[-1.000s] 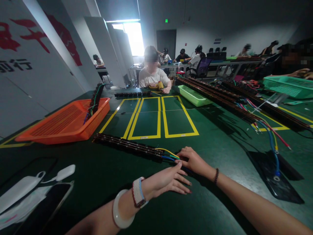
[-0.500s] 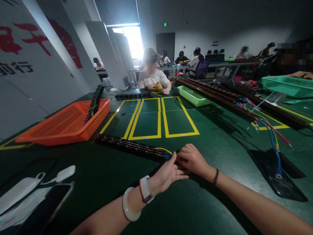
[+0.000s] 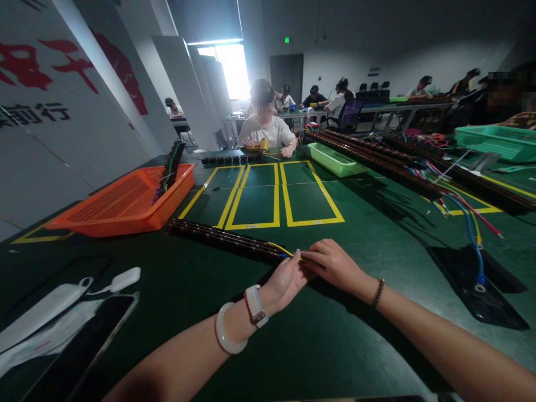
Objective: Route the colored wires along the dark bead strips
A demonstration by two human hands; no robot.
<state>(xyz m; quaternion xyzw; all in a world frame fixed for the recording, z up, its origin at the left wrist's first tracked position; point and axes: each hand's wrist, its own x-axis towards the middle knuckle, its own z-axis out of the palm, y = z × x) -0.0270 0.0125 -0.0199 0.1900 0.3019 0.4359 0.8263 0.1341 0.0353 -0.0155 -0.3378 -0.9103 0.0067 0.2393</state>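
Note:
A long black strip [image 3: 221, 239] with rows of metal contacts lies slantwise on the green table. Yellow and blue wires [image 3: 280, 248] come out of its right end and run into my hands. My left hand [image 3: 291, 279] is closed, palm up, its thumb pressed against the wires. Meeting it from the right, my right hand [image 3: 335, 263] has its fingers bent together at the wires' ends. Those ends are mostly hidden between the fingers.
An orange basket [image 3: 113, 226] at left holds another strip. A phone [image 3: 90, 340] and a white power bank [image 3: 46, 318] lie front left. Long strips [image 3: 377, 162] with cables and a dark tray [image 3: 481, 301] are at right. Across the table sits a person [image 3: 268, 128] with a yellow tool.
My left fingers, spread before, have curled in around the wires. My right hand has flattened a little over them. The view has shifted slightly, and the person opposite has moved the yellow tool.

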